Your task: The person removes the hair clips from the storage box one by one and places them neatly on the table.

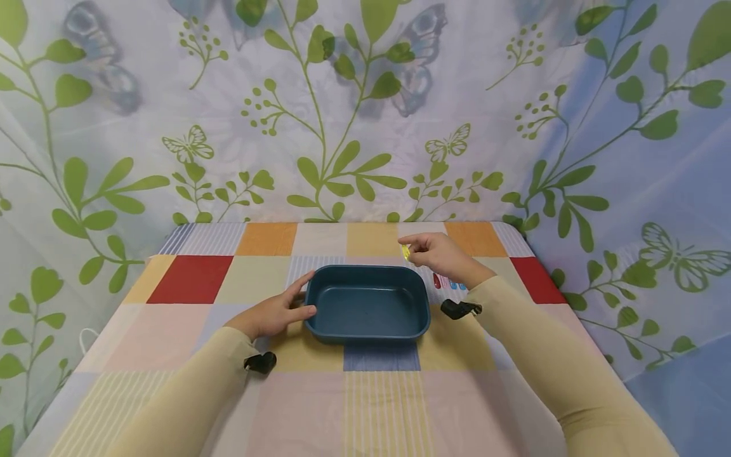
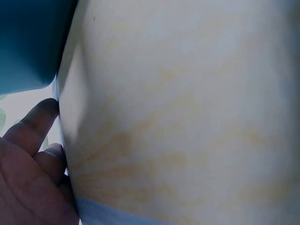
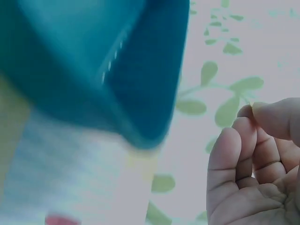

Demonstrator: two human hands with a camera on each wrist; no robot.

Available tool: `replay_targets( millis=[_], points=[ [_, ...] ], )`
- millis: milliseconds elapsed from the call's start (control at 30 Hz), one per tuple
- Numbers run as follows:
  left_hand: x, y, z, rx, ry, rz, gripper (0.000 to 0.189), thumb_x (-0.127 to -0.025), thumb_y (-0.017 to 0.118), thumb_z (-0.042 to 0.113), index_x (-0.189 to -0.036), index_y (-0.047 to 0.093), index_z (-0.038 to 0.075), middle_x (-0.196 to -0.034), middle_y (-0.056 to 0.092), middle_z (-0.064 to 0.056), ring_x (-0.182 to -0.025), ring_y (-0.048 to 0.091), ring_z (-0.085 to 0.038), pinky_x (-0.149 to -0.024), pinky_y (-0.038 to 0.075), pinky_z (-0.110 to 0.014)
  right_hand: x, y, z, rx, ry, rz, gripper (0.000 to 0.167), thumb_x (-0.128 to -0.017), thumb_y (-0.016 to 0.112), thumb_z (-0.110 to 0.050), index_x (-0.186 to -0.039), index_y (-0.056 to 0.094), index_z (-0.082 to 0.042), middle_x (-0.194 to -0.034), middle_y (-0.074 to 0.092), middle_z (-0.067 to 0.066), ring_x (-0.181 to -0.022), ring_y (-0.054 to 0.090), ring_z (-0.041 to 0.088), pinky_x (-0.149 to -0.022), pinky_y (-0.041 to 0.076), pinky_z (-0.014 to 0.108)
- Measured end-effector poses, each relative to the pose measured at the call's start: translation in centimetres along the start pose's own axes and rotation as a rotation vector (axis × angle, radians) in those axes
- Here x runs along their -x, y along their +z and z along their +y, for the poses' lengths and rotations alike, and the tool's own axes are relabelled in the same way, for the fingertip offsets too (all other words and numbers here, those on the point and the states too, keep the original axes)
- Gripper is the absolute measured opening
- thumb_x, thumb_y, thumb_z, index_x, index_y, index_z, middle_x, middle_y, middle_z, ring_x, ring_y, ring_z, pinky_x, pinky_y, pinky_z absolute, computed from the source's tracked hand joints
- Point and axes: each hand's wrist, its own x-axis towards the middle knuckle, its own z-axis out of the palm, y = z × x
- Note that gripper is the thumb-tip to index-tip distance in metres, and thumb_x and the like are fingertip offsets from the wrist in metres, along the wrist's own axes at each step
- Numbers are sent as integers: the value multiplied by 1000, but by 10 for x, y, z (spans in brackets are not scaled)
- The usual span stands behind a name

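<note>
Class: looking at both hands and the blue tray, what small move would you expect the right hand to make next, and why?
Probably the right hand shifts slightly toward the person and lets go. It pinches a small yellow piece just above the far rim of the empty blue tray, while the left hand rests against the tray's left side.

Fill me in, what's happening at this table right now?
A person sits at a table covered with a checked cloth. Their left hand rests against the left side of an empty dark blue tray, fingers straight along its rim. Their right hand hovers over the tray's far right corner, pinching a small yellow piece. A few small red and blue pieces lie on the cloth just right of the tray.
</note>
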Motion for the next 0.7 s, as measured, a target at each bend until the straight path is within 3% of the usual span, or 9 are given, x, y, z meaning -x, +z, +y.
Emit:
replay_targets(
  millis=[100,400,700],
  points=[
    [0,0,1,-4,-1,-2,87,-103,63,52,-168,6,46,-168,37,-20,-155,36,-46,-121,28,-72,7,-17,13,-3,26,26,46,-104,61,-13,-149,58,-8,-103,69,6,-92,57,21,-80,49,32],
    [1,-1,1,-8,13,-9,88,-103,62,53,-169,5,44,-168,35,-22,-155,35,-47,-121,28,-72,39,-67,60,49,138,113,48,-103,59,-9,-150,53,-2,-109,62,14,-72,46,15,-60,39,28],
    [-1,0,-1,-10,18,-11,88,-103,62,53,-168,4,45,-169,35,-22,-155,35,-47,-122,28,-71,72,-101,110,116,269,112,51,-104,56,-10,-153,48,2,-109,62,12,-97,59,24,-86,54,37]
  ],
)
